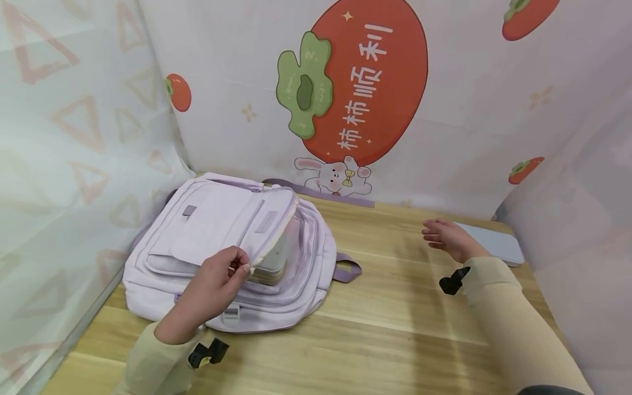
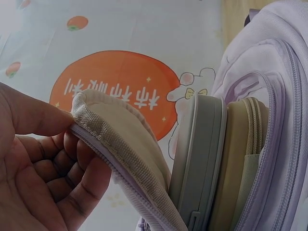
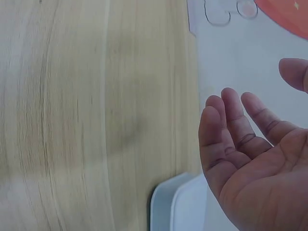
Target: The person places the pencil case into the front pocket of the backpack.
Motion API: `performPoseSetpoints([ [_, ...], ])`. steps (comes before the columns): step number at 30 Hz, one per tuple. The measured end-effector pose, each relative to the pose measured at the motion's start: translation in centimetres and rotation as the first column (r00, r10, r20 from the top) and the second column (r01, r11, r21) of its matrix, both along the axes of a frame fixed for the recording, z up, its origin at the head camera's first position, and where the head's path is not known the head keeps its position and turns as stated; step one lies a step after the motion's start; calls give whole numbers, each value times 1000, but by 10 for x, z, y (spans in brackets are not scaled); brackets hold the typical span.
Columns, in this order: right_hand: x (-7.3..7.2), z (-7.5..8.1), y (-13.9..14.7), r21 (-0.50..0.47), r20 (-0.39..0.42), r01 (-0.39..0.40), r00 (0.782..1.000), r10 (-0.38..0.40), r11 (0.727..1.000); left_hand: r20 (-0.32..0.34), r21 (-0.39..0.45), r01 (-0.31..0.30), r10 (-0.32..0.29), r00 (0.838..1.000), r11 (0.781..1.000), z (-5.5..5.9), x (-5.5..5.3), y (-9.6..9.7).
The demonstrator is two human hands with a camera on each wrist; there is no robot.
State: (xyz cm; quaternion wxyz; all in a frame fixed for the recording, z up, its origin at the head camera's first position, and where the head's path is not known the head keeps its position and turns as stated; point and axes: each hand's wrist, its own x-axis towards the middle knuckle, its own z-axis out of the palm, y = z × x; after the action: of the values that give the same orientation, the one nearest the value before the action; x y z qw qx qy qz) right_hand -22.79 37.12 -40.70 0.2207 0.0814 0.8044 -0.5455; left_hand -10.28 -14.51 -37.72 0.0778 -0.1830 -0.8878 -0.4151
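Observation:
A pale lilac backpack (image 1: 207, 219) lies on the table at the left, its front pocket unzipped. My left hand (image 1: 212, 288) pinches the zippered edge of the pocket flap (image 2: 120, 149) between thumb and fingers and holds it up. Inside the pocket stand a grey-green case (image 2: 199, 149) and a tan zippered case (image 2: 236, 139), side by side. Over the right side of the table, my right hand (image 1: 451, 240) is held with relaxed fingers and nothing in it. Close behind it lies a flat light blue-grey case (image 1: 496, 244), partly hidden by the hand.
The wooden table (image 1: 375, 334) carries these things. A printed cloth wall (image 1: 237, 66) stands at the back, with more cloth at both sides. A purple strap (image 1: 348, 269) sticks out from the backpack's right side, and another (image 1: 340, 197) runs along the back edge.

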Motion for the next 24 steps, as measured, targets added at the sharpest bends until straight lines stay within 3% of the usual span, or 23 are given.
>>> performPoseSetpoints([
  [9, 6, 4, 29, -131, -3, 175, 984, -177, 976, -8, 2, -10, 10, 1000, 1000, 0, -1, -3],
  [14, 14, 7, 43, -35, -1, 278, 960, -279, 960, 8, -5, -8, 8, 1000, 1000, -1, -1, -2],
  [20, 18, 6, 60, 11, 89, 419, 904, -418, 908, -2, -6, -18, 18, 1000, 1000, -2, 0, -4],
  [22, 19, 5, 63, 22, 84, 451, 888, -452, 892, -7, -4, -21, 21, 1000, 1000, -3, -1, -5],
  [24, 22, 3, 65, 89, 43, 454, 887, -459, 887, -4, -2, -20, 20, 1000, 1000, -3, -1, -5],
])
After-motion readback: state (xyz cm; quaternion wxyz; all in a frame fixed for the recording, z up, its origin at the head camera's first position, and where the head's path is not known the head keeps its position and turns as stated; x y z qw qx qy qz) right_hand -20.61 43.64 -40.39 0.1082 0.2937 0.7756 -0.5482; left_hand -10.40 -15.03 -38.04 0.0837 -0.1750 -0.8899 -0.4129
